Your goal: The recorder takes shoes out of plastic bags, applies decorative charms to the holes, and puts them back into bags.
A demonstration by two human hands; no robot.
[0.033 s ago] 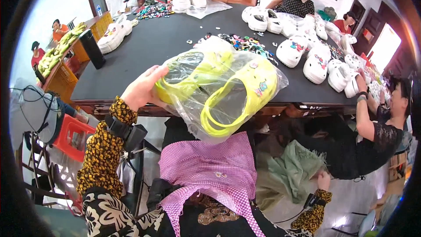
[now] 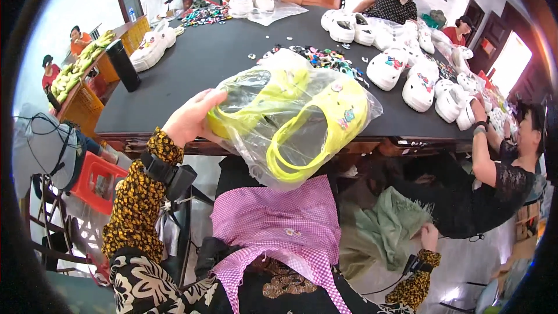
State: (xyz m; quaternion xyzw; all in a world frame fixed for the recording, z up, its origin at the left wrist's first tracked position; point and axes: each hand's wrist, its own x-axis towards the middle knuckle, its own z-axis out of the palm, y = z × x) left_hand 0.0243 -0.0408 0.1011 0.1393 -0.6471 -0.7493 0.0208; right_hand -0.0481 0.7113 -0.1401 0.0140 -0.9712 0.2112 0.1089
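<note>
A long black table (image 2: 221, 75) is carrying the work. White clogs (image 2: 401, 70) are lying in rows along its right side and far end, and a few more (image 2: 152, 46) are sitting at the left edge. Small coloured shoe charms (image 2: 322, 58) are lying scattered mid-table (a second heap (image 2: 203, 16) is lying farther back), and a dark upright box (image 2: 123, 65) is standing near the left corner.

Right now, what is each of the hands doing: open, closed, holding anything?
Left hand: closed on the clear plastic bag with yellow-green foam clogs inside.
Right hand: low beside the green cloth; whether it is open or closed cannot be told.
</note>
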